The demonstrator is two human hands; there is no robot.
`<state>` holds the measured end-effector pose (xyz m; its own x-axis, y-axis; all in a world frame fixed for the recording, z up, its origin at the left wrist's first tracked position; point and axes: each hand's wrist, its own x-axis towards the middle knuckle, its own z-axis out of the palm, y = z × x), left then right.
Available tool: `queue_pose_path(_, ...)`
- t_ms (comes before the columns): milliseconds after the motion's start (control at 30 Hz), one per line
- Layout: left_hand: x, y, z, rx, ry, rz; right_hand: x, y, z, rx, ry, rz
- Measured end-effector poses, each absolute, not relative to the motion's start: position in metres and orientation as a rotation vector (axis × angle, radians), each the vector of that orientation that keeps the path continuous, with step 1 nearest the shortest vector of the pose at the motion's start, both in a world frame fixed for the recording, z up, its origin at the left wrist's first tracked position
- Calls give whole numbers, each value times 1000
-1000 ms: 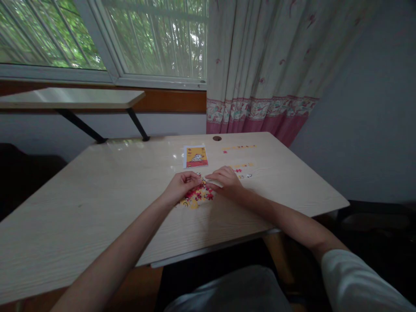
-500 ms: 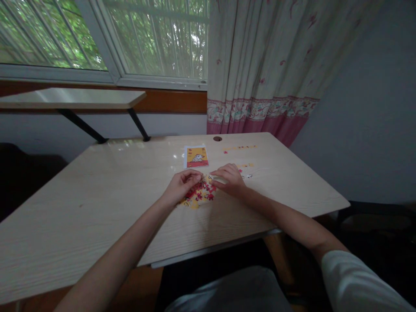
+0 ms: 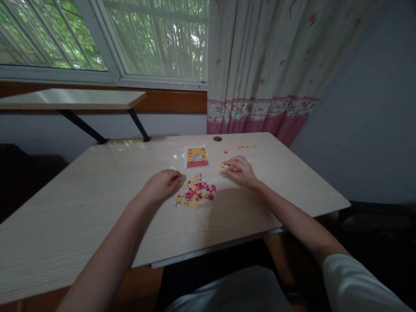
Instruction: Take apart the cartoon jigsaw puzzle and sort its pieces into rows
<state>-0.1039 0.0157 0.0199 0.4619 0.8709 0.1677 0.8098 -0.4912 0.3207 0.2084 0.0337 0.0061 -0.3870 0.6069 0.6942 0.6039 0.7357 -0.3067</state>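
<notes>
A loose pile of red, yellow and white jigsaw puzzle pieces (image 3: 196,190) lies on the table in front of me. My left hand (image 3: 165,184) hovers at the pile's left edge, fingertips pressed together; whatever they may hold is hidden. To the right of the pile, my right hand (image 3: 241,170) has a yellow-and-white puzzle piece (image 3: 222,167) between thumb and fingers. Other pieces lie partly covered under that hand. Behind the pile rests a picture card (image 3: 196,157) with a white animal on yellow and red.
Farther back on the right, a row of yellow pieces (image 3: 240,147) stretches across the table (image 3: 107,203), with a single red piece (image 3: 225,152) just in front. A round cable hole (image 3: 217,138) sits near the back edge. A raised shelf (image 3: 74,97) stands at the back left.
My right hand has moved right and slightly away from me, carrying the yellow-and-white piece off the pile. My left hand has drawn back to the left, uncovering more of the pile.
</notes>
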Motion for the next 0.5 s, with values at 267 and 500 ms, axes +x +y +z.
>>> queue_pose_path(267,-108,20,14,2527,1414,385,298,60,31,-1580,-2218,-62)
queue_pose_path(500,-107,22,8,2587,1332,355,353,66,17,-1924,-2037,310)
